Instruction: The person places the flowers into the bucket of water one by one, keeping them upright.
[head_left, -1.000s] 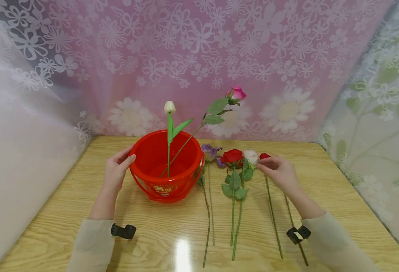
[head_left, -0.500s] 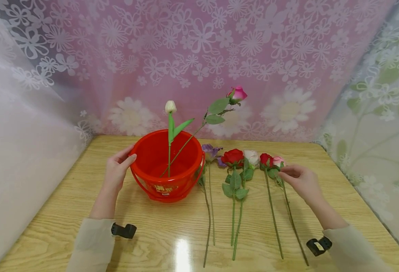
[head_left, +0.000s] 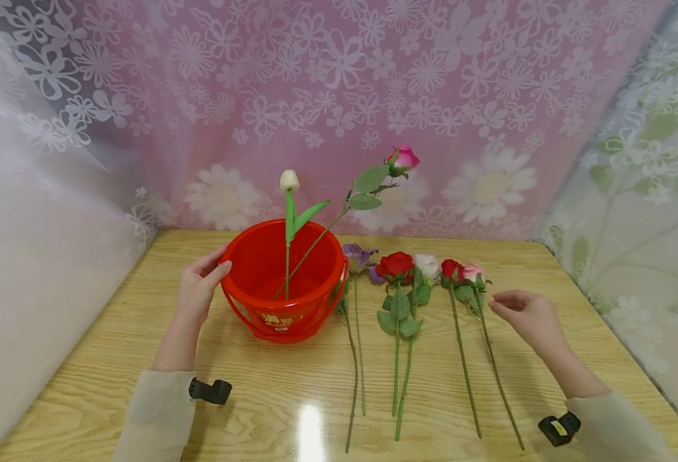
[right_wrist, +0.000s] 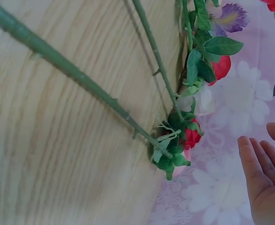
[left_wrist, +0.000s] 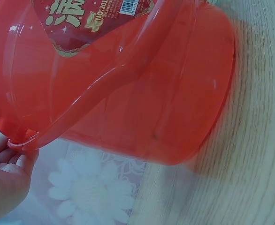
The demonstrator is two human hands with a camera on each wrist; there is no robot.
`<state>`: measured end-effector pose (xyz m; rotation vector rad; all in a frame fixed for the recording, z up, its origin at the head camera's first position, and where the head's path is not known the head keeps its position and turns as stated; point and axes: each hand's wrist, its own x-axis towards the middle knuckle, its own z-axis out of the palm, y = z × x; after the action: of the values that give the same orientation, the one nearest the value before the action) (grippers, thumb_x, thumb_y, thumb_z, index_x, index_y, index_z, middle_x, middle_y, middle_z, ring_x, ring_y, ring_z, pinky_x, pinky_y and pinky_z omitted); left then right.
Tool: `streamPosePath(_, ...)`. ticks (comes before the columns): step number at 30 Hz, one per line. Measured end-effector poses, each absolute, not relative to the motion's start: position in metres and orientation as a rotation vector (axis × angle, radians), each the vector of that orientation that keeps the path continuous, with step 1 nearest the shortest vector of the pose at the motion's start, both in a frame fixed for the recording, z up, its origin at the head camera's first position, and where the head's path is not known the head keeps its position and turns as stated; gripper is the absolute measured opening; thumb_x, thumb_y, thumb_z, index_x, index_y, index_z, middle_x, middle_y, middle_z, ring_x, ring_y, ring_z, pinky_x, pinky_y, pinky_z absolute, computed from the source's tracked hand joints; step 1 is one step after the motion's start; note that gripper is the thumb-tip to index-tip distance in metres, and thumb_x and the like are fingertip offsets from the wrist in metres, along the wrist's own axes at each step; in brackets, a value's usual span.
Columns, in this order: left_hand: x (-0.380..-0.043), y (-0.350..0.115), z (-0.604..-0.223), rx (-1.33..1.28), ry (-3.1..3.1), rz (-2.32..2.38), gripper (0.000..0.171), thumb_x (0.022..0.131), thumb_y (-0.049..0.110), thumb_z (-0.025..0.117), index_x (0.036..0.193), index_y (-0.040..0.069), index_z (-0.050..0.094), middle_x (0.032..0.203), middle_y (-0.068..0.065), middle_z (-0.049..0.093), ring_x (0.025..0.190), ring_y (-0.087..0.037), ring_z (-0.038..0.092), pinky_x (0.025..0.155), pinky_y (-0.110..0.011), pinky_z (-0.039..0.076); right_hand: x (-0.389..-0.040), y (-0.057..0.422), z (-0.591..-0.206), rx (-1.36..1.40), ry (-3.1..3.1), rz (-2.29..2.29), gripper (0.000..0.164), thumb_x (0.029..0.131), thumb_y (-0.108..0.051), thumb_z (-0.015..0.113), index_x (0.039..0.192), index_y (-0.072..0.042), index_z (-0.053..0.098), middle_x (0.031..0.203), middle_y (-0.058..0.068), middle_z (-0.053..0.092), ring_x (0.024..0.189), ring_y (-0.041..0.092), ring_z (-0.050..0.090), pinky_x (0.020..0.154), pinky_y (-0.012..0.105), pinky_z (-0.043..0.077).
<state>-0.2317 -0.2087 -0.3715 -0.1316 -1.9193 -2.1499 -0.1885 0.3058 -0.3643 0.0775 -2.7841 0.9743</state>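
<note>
My left hand (head_left: 196, 285) grips the left rim of a red plastic bucket (head_left: 310, 316), thumb over the edge beside the handle's end. In it stand a white tulip (head_left: 289, 180), upright, and a magenta rose (head_left: 404, 156) leaning right. My right hand (head_left: 530, 319) hovers just right of a pink rose (head_left: 473, 273), holding nothing; the right wrist view shows its thumb apart from its straight fingers (right_wrist: 251, 157). Left of the pink rose lie a small red rose (head_left: 452, 271), a white rose (head_left: 427, 265), a large red rose (head_left: 396, 265) and a purple iris (head_left: 358, 255).
The flowers lie on a wood-grain table (head_left: 258, 398), heads away from me and stems toward me. Another stem (head_left: 352, 359) has its head hidden behind the bucket. A pink floral curtain (head_left: 339, 96) hangs along the table's back edge, with pale curtains at both sides.
My right hand has moved right and toward me, from over the white and small red roses to beside the pink rose, uncovering them. My left hand has stayed on the bucket.
</note>
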Motion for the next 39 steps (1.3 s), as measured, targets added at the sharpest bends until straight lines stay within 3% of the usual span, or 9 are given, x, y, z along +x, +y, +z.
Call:
streamPosePath(15, -0.231, -0.209, -0.372, -0.145, -1.915, -2.149, 0.046, 0.085, 0.006, 0.057, 0.125, -0.012, 0.042, 0.104, 0.002, 0.057, 0.094, -0.013, 0.055, 0.076, -0.017, 0.047, -0.19, 0.316, -0.387, 0.094, -2.877, 0.994, 0.034, 0.086, -0.02, 0.059, 0.102, 0.01, 0.06, 0.09, 0.022, 0.061, 0.08, 0.033, 0.059, 0.06, 0.037, 0.05)
streamPosePath(39, -0.232, -0.21, -0.372, -0.119, -1.905, -2.163, 0.047, 0.085, 0.006, 0.058, 0.125, -0.012, 0.041, 0.103, 0.006, 0.056, 0.092, -0.008, 0.055, 0.077, -0.017, 0.046, -0.191, 0.324, -0.407, 0.026, -3.13, 1.022, 0.043, 0.082, -0.02, 0.062, 0.103, 0.017, 0.054, 0.083, 0.014, 0.061, 0.069, 0.022, 0.059, 0.056, 0.033, 0.049)
